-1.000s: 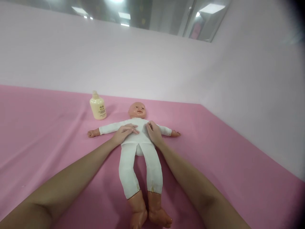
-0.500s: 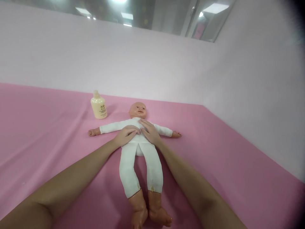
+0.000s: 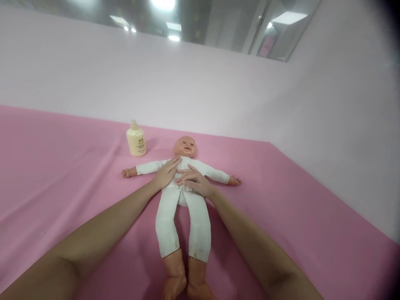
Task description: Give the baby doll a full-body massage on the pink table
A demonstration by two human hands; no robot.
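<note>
A baby doll point(image 3: 200, 223) with a white cloth body lies on its back, head away from me and arms stretched out sideways. My left hand point(image 3: 167, 173) rests flat on the left side of its chest, fingers extended toward the neck. Across the lower chest and belly lies my right hand point(image 3: 194, 181), its fingers out straight and pointing left. Both hands touch the cloth and grasp nothing. The cloth under my palms is hidden.
A pale yellow pump bottle point(image 3: 136, 142) stands beyond the doll's outstretched left-side arm. Pink sheeting point(image 3: 275, 216) covers the surface, with creases at the left. A white wall point(image 3: 193, 87) rises behind, below a window point(image 3: 218, 25).
My left hand has slid up toward the doll's neck and turned to point forward. My right hand has moved down toward the belly and turned leftward. The view has shifted slightly.
</note>
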